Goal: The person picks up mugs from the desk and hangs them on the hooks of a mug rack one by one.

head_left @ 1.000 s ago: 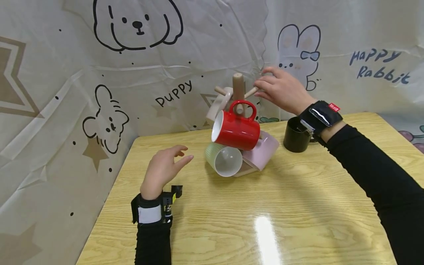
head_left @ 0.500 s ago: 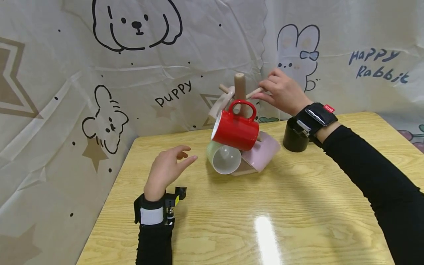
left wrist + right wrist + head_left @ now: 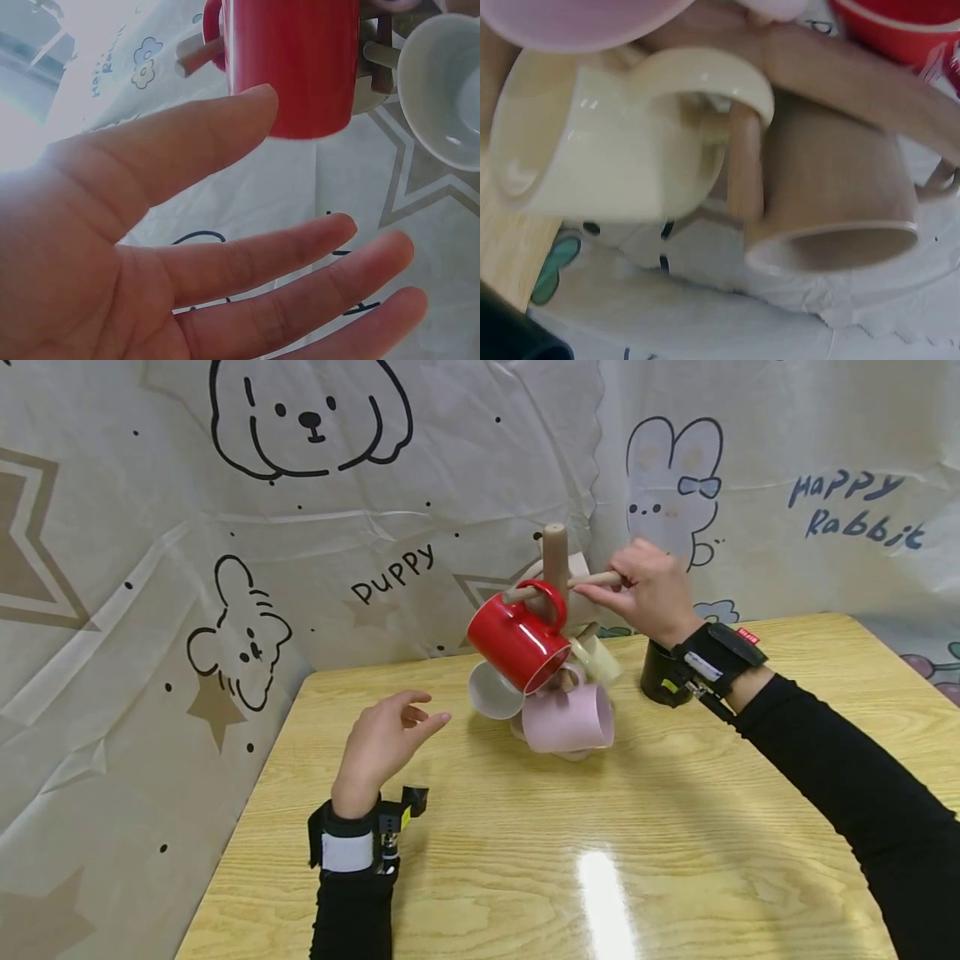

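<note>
My right hand [image 3: 648, 592] pinches a peg of a wooden mug tree [image 3: 556, 556] between thumb and curled fingers. A red mug [image 3: 517, 642] hangs tilted by its handle from another peg. Low on the front is a pink mug [image 3: 566, 723], lying sideways, with a white-lined mug [image 3: 493, 692] to its left. A cream mug [image 3: 607, 150] hangs by its handle beside a beige mug [image 3: 832, 180] in the right wrist view. My left hand [image 3: 382, 745] hovers left of the tree, fingers relaxed and holding nothing; the left wrist view shows its spread fingers below the red mug.
A black mug [image 3: 660, 678] stands on the wooden table [image 3: 510, 860] right of the tree, partly hidden by my right wrist gear. Behind the table hangs a pale cloth backdrop [image 3: 360, 527] with cartoon drawings.
The mug tree has turned as my right hand moved its peg forward. The red mug swung left, the pink mug came round to the front, and the cream mug appeared. My left hand barely moved.
</note>
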The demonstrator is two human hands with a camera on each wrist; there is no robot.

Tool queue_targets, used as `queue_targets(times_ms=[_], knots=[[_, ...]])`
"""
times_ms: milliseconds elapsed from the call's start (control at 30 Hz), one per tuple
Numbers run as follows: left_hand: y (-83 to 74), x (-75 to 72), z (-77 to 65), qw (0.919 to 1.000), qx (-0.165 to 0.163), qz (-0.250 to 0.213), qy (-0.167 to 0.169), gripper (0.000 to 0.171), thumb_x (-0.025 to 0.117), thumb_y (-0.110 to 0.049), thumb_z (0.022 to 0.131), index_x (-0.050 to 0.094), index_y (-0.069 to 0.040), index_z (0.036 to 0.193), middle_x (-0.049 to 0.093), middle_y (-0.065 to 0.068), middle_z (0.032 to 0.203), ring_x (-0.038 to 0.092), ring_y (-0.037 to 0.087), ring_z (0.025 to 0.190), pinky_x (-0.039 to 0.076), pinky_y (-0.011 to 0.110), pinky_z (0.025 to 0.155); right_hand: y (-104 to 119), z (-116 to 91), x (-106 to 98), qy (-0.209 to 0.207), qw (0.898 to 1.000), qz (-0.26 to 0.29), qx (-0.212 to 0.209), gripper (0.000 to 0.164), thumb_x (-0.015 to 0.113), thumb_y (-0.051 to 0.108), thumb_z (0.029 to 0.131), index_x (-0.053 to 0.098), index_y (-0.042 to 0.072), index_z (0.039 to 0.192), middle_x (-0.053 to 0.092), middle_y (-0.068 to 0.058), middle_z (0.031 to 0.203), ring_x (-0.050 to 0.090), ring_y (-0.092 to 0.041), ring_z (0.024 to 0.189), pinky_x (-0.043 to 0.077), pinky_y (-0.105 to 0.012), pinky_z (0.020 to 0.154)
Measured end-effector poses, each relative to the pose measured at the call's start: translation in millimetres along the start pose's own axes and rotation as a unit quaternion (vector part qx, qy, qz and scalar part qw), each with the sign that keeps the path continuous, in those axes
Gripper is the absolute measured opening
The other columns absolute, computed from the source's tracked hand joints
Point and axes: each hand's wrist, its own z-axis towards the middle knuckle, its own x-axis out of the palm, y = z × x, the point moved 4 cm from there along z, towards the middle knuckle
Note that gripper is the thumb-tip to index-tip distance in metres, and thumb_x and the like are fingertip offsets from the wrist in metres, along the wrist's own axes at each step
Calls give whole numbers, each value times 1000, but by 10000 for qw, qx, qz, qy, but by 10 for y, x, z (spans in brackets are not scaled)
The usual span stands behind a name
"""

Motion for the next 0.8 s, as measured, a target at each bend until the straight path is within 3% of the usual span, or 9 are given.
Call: queue_targets(times_ms=[133,333,467,567,800], knots=[[-8,5,5,10000,17,-23,-39,48,61,-37,87,57,-6,122,67,13,107,63,27,98,49,43,82,84,-36,29,-352,9992,76,192,48,73,32,76,42,3,54,38,-8,52,34,-19,55,23,-25,50],[-25,-3,3,9999,-39,-45,-105,47,61,-38,87,58,-7,121,67,14,109,63,27,99,49,44,83,231,-60,82,-790,9967,-60,157,44,70,25,75,39,5,52,37,-7,50,36,-21,52,23,-27,47],[-25,-6,5,9998,-41,-67,-169,45,61,-37,87,59,-6,119,67,14,108,63,27,99,50,44,82,360,-47,125,-1007,9947,-219,-19,35,65,23,77,46,4,55,52,-8,53,40,-22,52,29,-29,45],[-20,-2,8,9998,-40,-83,-203,44,62,-36,86,60,-6,118,67,14,108,64,27,98,50,43,81,457,-31,166,-1114,9928,-414,-143,30,62,19,77,47,5,55,54,-8,53,39,-22,51,31,-29,44],[-26,25,11,9996,27,-207,-166,43,63,-35,86,60,-5,117,68,13,106,64,26,97,51,42,80,657,0,243,-1405,9843,-956,-472,29,59,8,74,40,6,52,40,-5,47,38,-21,48,30,-29,39]])
